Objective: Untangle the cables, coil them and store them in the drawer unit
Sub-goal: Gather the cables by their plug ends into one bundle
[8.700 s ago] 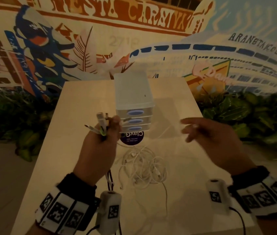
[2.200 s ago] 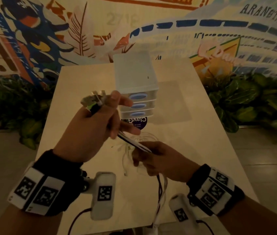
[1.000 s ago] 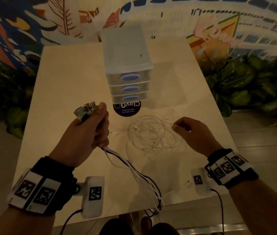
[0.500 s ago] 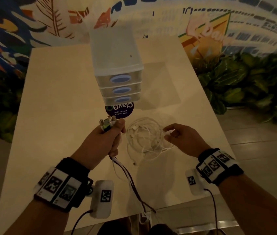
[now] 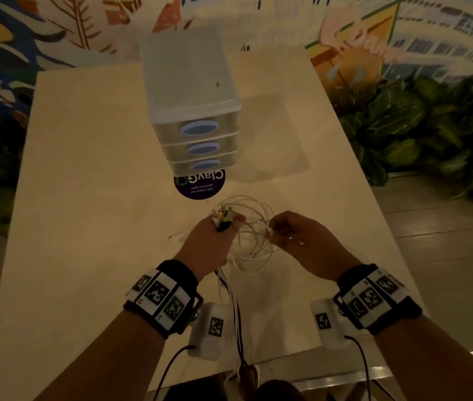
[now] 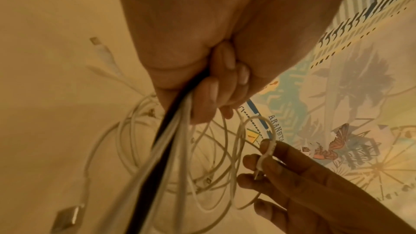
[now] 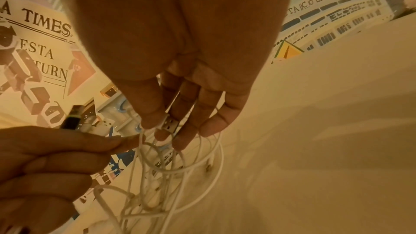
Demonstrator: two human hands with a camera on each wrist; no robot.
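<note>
Both hands are busy over the near half of the desk [image 5: 84,198]. The left hand [image 5: 204,246] is fisted around a bundle of cables [image 6: 162,149], one black and the rest white, with the plugs [image 5: 223,217] poking out the top of the fist and the loose ends trailing off the near edge. The right hand [image 5: 301,241] is pinching a white USB plug [image 7: 167,123] between thumb and fingers, right beside the left one, nearly touching. Under and between them sits a loose tangle of white cables [image 5: 254,241] on the desk. Further back, around the middle, is the drawer unit [image 5: 191,111], three drawers all pushed in, with a round dark sticker [image 5: 199,185] right at its front.
</note>
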